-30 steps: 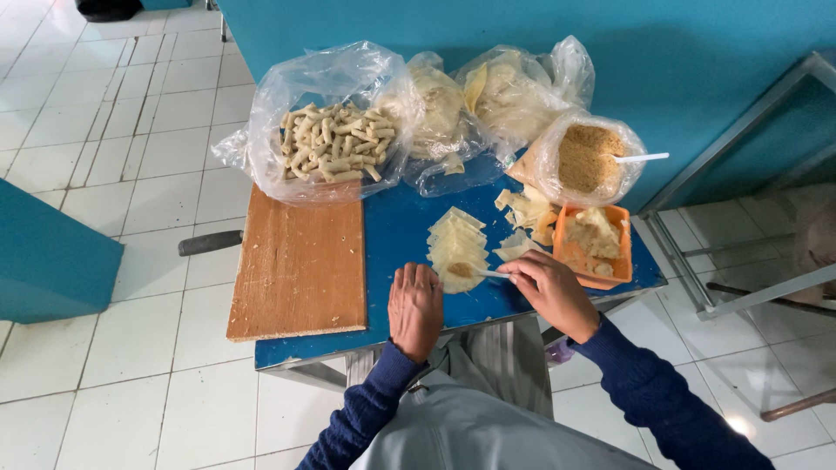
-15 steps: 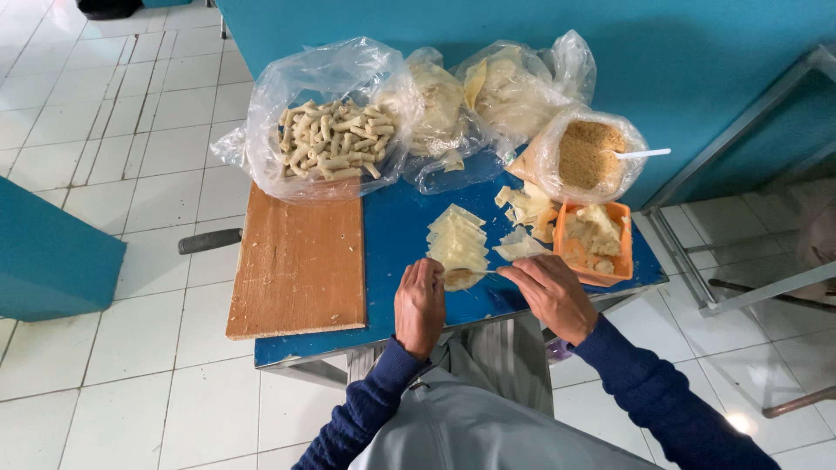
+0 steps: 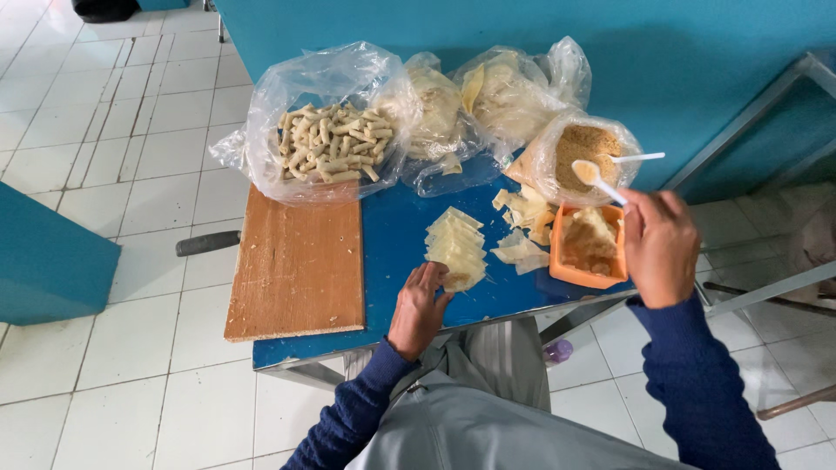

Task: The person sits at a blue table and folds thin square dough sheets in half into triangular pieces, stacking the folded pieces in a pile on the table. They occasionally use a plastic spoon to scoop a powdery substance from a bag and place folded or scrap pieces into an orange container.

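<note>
On a blue table (image 3: 401,252) beside one wooden board (image 3: 300,265), the left hand (image 3: 418,309) rests spread on a fanned stack of perhaps six wrappers (image 3: 455,248); the right hand (image 3: 659,248) pinches one white spoon (image 3: 596,178) above one orange tray (image 3: 588,271), near four plastic bags

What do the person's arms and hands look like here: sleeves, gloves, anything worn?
Both arms are in dark blue long sleeves with ribbed cuffs ending at the wrists. The left hand and right hand are bare: no gloves, and no rings or watch can be made out. No cables or markings show on the sleeves.
</note>
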`<state>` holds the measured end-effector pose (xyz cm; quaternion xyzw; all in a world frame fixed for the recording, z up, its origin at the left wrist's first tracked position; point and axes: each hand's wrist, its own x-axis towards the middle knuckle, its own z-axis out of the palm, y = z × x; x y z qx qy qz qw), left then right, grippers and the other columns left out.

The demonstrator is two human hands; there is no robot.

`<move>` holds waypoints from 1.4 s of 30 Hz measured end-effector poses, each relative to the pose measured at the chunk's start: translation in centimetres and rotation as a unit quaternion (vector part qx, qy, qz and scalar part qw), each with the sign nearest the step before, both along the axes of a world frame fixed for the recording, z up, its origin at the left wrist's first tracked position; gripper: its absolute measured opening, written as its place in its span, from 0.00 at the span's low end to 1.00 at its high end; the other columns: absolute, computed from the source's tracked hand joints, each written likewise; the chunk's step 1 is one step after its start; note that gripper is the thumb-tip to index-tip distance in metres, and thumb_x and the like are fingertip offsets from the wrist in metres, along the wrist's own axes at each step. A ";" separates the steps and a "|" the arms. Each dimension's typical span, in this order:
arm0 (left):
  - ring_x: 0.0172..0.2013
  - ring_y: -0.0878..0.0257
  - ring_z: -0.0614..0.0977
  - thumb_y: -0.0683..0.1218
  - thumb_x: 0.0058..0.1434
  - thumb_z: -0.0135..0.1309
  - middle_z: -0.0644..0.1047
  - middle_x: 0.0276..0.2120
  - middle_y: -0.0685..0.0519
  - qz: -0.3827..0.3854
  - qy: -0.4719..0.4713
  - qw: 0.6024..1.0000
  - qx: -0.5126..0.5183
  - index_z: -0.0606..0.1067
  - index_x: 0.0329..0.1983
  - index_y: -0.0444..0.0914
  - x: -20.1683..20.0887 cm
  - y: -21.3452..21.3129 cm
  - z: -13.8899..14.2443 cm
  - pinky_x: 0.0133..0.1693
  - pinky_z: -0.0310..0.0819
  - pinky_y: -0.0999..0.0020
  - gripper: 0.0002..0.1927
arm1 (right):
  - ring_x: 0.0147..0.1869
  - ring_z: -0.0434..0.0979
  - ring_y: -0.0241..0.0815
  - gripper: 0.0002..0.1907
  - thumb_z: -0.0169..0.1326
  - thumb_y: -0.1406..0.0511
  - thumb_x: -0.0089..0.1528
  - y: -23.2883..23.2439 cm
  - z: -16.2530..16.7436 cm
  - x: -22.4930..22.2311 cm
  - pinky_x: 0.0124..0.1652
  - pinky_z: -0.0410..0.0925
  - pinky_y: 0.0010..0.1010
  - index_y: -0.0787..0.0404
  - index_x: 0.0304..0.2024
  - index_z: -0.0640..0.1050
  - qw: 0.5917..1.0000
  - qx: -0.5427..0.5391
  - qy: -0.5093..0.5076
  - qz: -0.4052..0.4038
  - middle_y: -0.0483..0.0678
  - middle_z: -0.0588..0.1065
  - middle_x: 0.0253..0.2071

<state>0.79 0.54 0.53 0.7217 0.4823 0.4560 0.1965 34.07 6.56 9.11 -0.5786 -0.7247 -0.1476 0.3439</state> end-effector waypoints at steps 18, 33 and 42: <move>0.44 0.43 0.76 0.37 0.61 0.55 0.75 0.42 0.41 0.002 0.055 0.998 0.000 0.71 0.49 0.32 0.0 0.7 -1.0 0.45 0.71 0.52 0.14 | 0.47 0.74 0.53 0.09 0.60 0.68 0.59 -4.4 -6.5 -12.4 0.45 0.66 0.43 0.58 0.43 0.81 0.977 -0.125 0.069 0.158 0.49 0.74 0.38; 0.48 0.43 0.73 0.41 0.56 0.61 0.72 0.46 0.41 -0.020 0.081 0.996 0.017 0.71 0.49 0.30 -0.2 0.2 -0.6 0.51 0.68 0.53 0.19 | 0.52 0.80 0.51 0.13 0.56 0.72 0.61 -4.0 -8.4 -13.5 0.50 0.71 0.39 0.60 0.48 0.80 0.951 -0.121 0.130 0.253 0.49 0.81 0.48; 0.46 0.43 0.72 0.42 0.57 0.62 0.71 0.44 0.42 -0.032 0.101 0.994 0.034 0.72 0.47 0.29 -0.2 0.3 -0.2 0.51 0.68 0.52 0.18 | 0.51 0.77 0.54 0.08 0.57 0.71 0.61 -1.9 -10.1 -13.3 0.49 0.70 0.42 0.62 0.44 0.79 0.957 -0.082 0.035 0.275 0.50 0.79 0.44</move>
